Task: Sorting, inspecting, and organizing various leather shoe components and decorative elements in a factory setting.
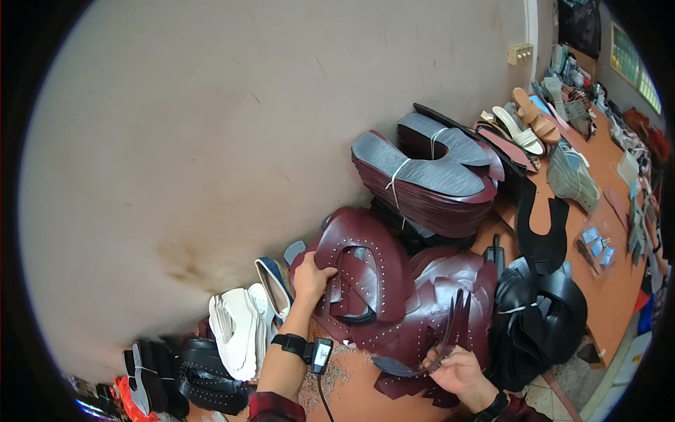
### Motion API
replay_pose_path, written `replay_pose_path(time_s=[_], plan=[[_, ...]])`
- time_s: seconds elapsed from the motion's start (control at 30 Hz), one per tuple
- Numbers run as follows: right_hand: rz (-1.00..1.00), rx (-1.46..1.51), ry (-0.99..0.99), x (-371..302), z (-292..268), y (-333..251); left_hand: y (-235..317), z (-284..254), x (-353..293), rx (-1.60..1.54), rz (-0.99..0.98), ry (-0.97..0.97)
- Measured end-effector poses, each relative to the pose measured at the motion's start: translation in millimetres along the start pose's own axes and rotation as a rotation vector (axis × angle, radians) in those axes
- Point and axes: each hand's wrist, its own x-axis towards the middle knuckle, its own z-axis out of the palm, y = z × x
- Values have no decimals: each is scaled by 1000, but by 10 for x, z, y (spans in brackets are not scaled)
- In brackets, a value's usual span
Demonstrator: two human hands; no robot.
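At the left edge of a burgundy pile, my left hand [310, 278] grips a U-shaped studded leather shoe upper [392, 281], its thumb on the face and its other fingers partly hidden. Lower right, my right hand [453, 371] pinches another burgundy leather shoe upper [450, 327], seen nearly edge-on with narrow points rising. Beneath both hands spread more burgundy uppers [430, 299], overlapping, many with small metal studs.
Tied stacks of grey-lined burgundy uppers [422, 165] stand against the wall. Black uppers [538, 309] lie right, white ones [235, 330] left. Loose studs [330, 376] scatter over the orange table [358, 394]. Sandals [527, 123] sit farther back. A cable [325, 401] hangs from my left wrist device.
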Motion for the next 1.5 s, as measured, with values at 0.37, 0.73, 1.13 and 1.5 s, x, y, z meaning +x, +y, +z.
replay_pose_path(time_s=[0.37, 0.73, 1.13, 1.5], plan=[[89, 125, -403, -72, 140, 148, 746, -579, -1089, 200, 510, 171], [223, 167, -543, -159, -63, 182, 1019, -565, -3041, 99, 675, -128], [218, 144, -316, -624, 19, 292, 878, -440, -3247, -110, 658, 90], [229, 293, -396, -801, 141, 156, 1173, -737, -3281, 197, 1126, -26]])
